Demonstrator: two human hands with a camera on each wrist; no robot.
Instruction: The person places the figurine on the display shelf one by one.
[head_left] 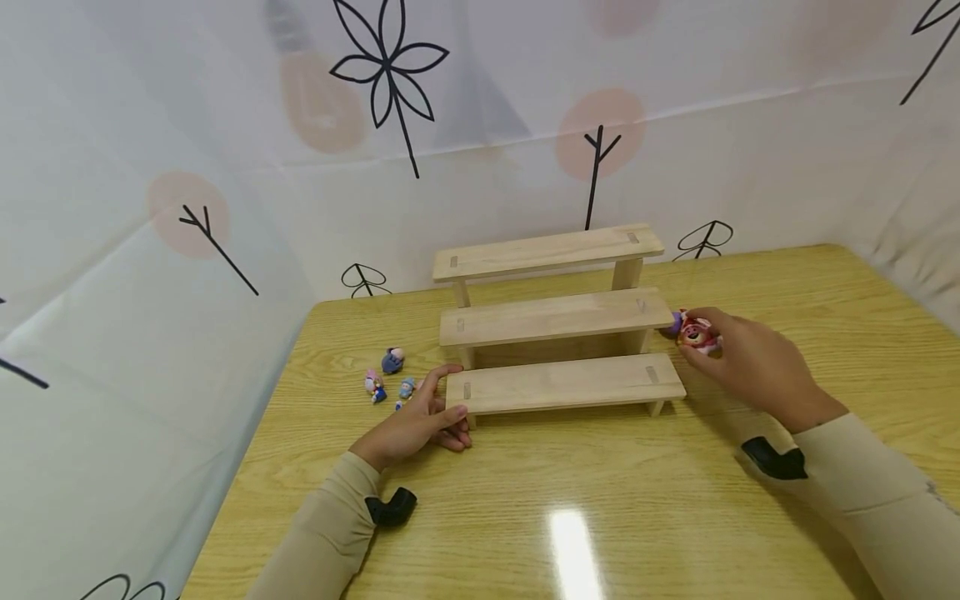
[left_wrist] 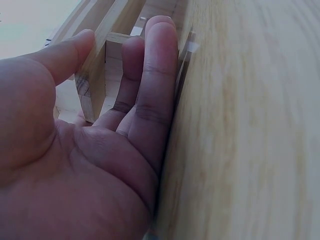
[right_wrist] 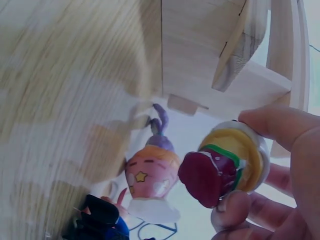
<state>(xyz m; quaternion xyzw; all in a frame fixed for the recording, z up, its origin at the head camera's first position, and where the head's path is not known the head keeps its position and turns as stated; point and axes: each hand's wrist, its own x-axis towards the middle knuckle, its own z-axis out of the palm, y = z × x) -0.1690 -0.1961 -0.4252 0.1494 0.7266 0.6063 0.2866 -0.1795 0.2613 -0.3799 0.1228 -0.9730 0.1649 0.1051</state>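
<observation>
A three-tier wooden display stand point(head_left: 562, 385) stands on the table. At the left end of its lowest tier, my left hand point(head_left: 422, 423) grips the board, with the thumb on one side and fingers reaching beneath it, as the left wrist view shows point(left_wrist: 95, 130). Beside the stand's right end, my right hand point(head_left: 757, 362) pinches a small figurine point(head_left: 697, 333) with a pink face and red parts. From the right wrist, that figurine point(right_wrist: 220, 165) shows a dark red underside. Behind it a purple-topped figurine point(right_wrist: 152, 175) rests on the table.
Several small figurines lie left of the stand, among them a dark blue one point(head_left: 392, 360), a pink-and-blue one point(head_left: 374, 385) and a light blue one point(head_left: 407, 387). A patterned white cloth point(head_left: 510, 167) hangs behind the table point(head_left: 480, 517). Dark objects point(right_wrist: 100, 215) show low in the right wrist view.
</observation>
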